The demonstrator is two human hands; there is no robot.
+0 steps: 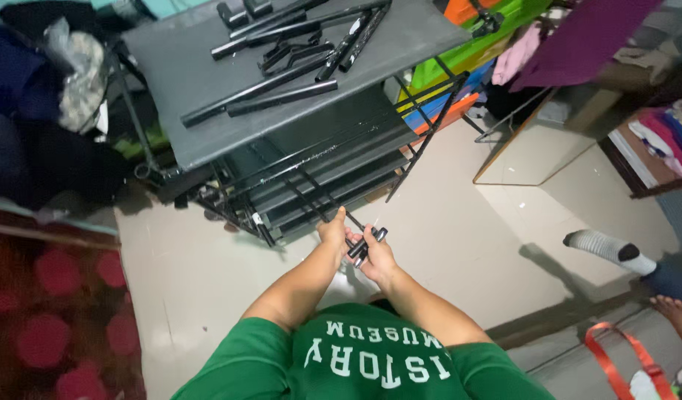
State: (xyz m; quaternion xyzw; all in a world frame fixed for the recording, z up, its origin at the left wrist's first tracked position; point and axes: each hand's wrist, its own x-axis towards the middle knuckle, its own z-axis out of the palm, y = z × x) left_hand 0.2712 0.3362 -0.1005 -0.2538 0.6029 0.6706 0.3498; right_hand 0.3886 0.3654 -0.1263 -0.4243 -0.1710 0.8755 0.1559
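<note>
Standing ahead is the grey shelf rack (207,141), loose black tubes (281,92) lying on top. Thin black rod (322,196) is running up-left from the fingers. Right hand (378,259) is clasping the black connector (367,244); left hand (332,235) is pinching beside it, touching.

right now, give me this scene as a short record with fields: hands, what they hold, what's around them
left hand: left hand closed around thin black rods, next to the right hand
right hand: right hand gripping a short black connector piece at the rod ends
rods: thin black rods run from the hands up to the rack
rack: grey shelf rack, tilted in view, several tiers
on top shelf: loose black tubes and small black connectors
floor: pale tiled floor
nearby: another person's socked foot at the right
</note>
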